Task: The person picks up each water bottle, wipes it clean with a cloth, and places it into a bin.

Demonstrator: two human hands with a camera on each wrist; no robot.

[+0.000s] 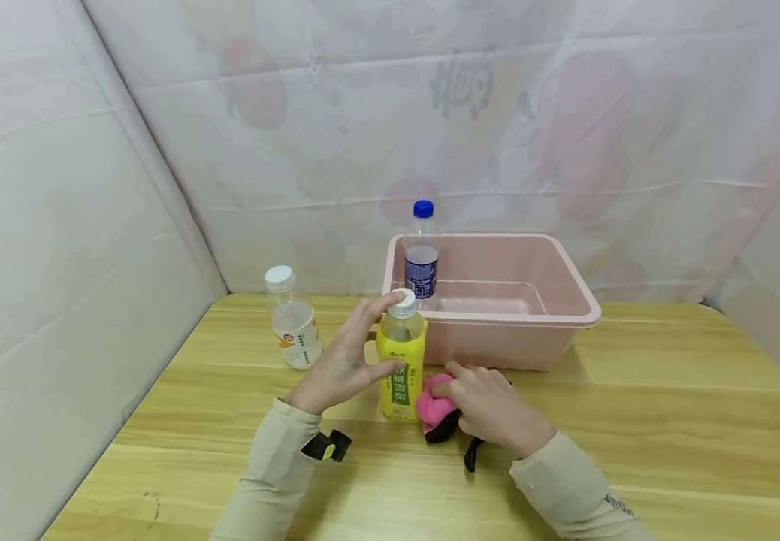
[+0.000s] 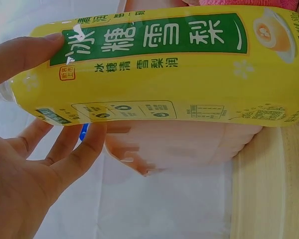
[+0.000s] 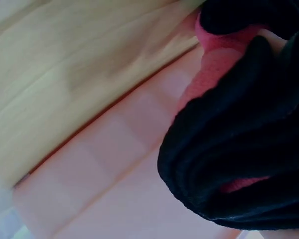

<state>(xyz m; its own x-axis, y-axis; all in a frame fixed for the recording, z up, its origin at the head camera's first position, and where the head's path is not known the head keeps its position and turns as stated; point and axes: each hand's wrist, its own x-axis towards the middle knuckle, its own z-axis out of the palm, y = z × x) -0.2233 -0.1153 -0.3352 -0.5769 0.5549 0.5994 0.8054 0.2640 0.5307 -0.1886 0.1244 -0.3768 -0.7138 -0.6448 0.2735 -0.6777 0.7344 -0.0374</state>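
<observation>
Between the side edges of the bench [image 1: 667,428], the left hand [image 1: 339,364] curls partly round an upright yellow-sleeved plastic bottle [image 1: 402,387], seemingly steadying it; the right hand [image 1: 491,402] grips a pink-and-black fabric cloth [image 1: 435,411] beside it

Through my head view I see a pink rectangular tub [image 1: 498,347] on a yellow wood-grain table [image 1: 674,406]. A blue-capped clear bottle [image 1: 421,272] with a dark blue label stands inside the tub, near its left end. To the tub's left and apart from it, I see a white-capped clear bottle [image 1: 297,336] on the table. Pale fabric walls [image 1: 336,98], faintly printed with reddish shapes, hang behind and at both sides
</observation>
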